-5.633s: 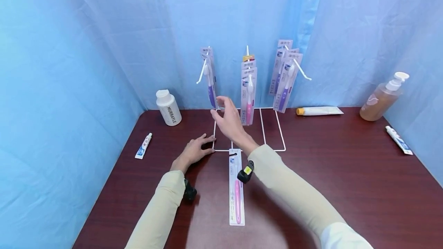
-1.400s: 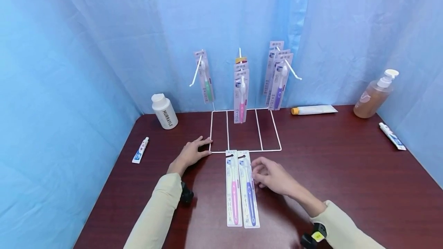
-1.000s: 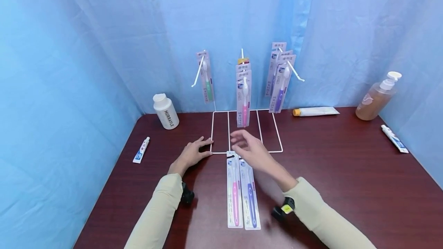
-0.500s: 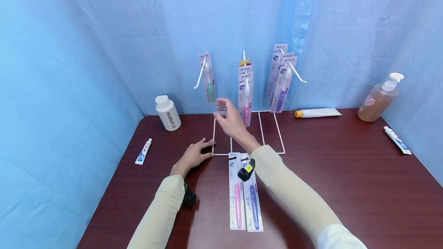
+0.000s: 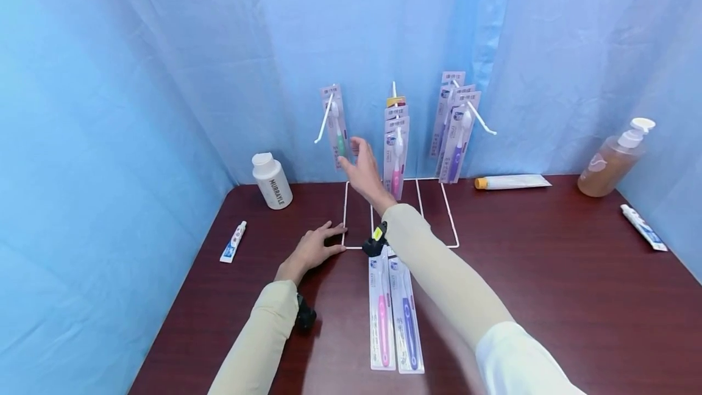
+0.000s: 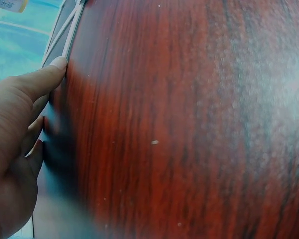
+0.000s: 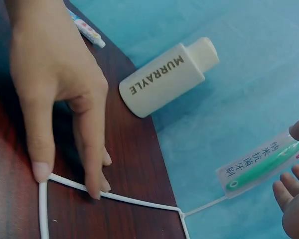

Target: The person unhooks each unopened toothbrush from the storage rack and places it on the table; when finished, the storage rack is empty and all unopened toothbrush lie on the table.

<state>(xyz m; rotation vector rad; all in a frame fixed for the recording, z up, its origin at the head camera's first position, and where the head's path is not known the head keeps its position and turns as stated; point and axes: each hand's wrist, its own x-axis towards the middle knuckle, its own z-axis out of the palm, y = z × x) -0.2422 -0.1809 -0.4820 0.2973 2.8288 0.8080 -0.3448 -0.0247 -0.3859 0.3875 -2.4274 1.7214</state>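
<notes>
We see the right hand [image 5: 363,170] raised with fingers spread wide just beside the green toothbrush pack [image 5: 338,133], which hangs on the white wire rack [image 5: 451,224], holding nothing. The left hand [image 5: 312,250] lies on the desk [image 5: 548,273], its straight fingers touching the rack's base.

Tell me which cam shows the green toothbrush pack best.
Right wrist: the green toothbrush pack fills the frame's right side, its print legible, with the right hand open beside it. The head view shows it small on the left hook, partly behind the fingers. The left wrist view misses it.
</notes>
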